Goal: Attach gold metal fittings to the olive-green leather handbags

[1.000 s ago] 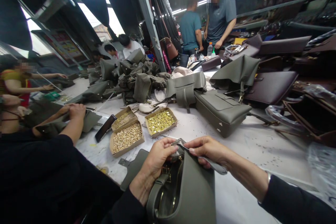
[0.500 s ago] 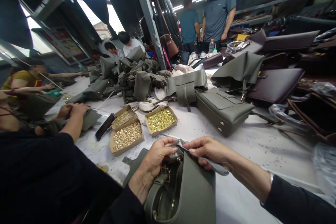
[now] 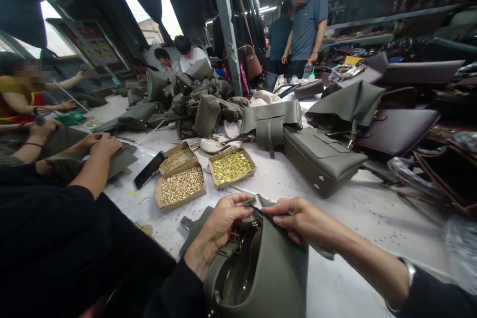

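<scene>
White tabletop (image 3: 345, 294) is exposed right of the olive bag (image 3: 279, 273), whose far edge is pinched by the left hand (image 3: 219, 223) and right hand (image 3: 301, 218), short of the cardboard boxes (image 3: 185, 200). Less of the grey strip (image 3: 323, 251) is left uncovered beneath the right hand than before.

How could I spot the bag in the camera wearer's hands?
Find the white table, then three boxes of gold bits. Just nearer, the left hand and right hand grip one end of a green bag. Unlike the boxy bag lying beyond, it shows its open mouth.
</scene>
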Tool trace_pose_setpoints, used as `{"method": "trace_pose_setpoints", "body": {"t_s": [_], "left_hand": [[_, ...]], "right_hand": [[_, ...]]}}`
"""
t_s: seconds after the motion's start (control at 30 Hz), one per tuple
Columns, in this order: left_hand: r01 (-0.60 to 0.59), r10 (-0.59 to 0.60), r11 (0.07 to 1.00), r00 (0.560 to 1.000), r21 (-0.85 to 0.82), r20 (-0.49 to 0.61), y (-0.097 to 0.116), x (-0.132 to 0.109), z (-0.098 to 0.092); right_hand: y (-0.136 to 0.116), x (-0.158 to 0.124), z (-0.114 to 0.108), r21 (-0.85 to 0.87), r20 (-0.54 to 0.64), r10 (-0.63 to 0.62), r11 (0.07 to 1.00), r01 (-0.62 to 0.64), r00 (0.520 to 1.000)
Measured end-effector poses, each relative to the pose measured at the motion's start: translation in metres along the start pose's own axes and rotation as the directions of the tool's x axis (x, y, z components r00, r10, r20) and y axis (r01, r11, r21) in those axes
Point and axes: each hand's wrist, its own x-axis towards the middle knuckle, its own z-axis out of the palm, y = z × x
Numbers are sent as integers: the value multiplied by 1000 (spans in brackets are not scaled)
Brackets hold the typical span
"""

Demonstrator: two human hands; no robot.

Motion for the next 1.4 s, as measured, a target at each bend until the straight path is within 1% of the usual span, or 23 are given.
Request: {"method": "trace_pose_setpoints", "body": {"t_s": [0.13,0.23,0.27,0.3,0.33,0.4,0.43,0.5,0.57,0.67,0.77,0.83,0.93,0.97,1.0,1.03,1.07,1.1,1.13,1.17,1.2,1.3,1.4], "left_hand": [[16,-16,1000,1000,-15,-8,-7,1,-5],[16,-16,1000,1000,-15,-13,-11,-1,-5],[13,-13,1000,1000,-6,-15,-11,-2,-4],[8,-7,1000,1000,11,-19,-11,-4,-3],[1,0,999,1000,34,-24,-11,-5,-2],[-22,26,996,999,87,-43,-10,-9,1],[-35,41,993,998,110,-51,-10,-11,3],[-55,65,988,996,146,-68,-11,-14,5],[-64,78,984,994,166,-80,-13,-16,5],[-71,86,983,993,169,-84,-16,-16,4],[-62,76,986,993,152,-86,-18,-15,2],[-46,62,988,992,145,-109,-19,-14,0],[-22,38,992,990,123,-136,-21,-12,-5],[-16,31,994,990,109,-136,-21,-12,-6],[-13,25,996,991,90,-134,-22,-11,-7],[-10,19,998,992,67,-128,-22,-11,-7],[-6,12,999,993,43,-120,-21,-11,-8],[-2,4,1000,994,20,-110,-20,-11,-8],[4,-4,1000,995,1,-99,-19,-11,-7],[11,-12,1000,996,-13,-87,-18,-11,-7],[18,-20,1000,997,-22,-76,-17,-12,-7],[30,-32,999,998,-41,-57,-14,-12,-7],[35,-38,998,998,-60,-50,-14,-12,-7]], "right_hand": [[-4,-4,3,-104,-2,-51,993,50,999],[-10,-10,5,-296,18,-144,944,143,989],[-13,-13,5,-393,23,-209,897,201,978],[-16,-16,6,-499,33,-283,826,261,958],[-18,-19,8,-606,53,-348,733,307,936],[-22,-24,11,-784,96,-409,531,322,908],[-23,-25,13,-842,106,-406,449,300,908],[-23,-28,17,-902,108,-381,351,251,918],[-20,-28,20,-914,108,-378,326,242,919],[-12,-25,22,-882,100,-412,385,273,906],[-4,-20,21,-809,60,-444,503,304,894],[-1,-14,20,-748,32,-452,580,321,891],[1,-4,18,-632,11,-448,690,353,894],[1,0,17,-574,-1,-430,739,352,903],[2,4,15,-500,-13,-382,803,325,924],[2,8,14,-408,-20,-300,873,267,954],[2,10,12,-306,-11,-195,934,182,981],[2,13,9,-207,14,-81,975,82,997],[1,14,7,-118,53,19,993,-13,998],[-1,15,4,-44,98,89,995,-85,991],[-3,15,2,20,137,120,992,-124,983],[-9,13,-5,150,211,122,976,-155,970],[-12,12,-8,184,239,125,968,-171,963]]}}
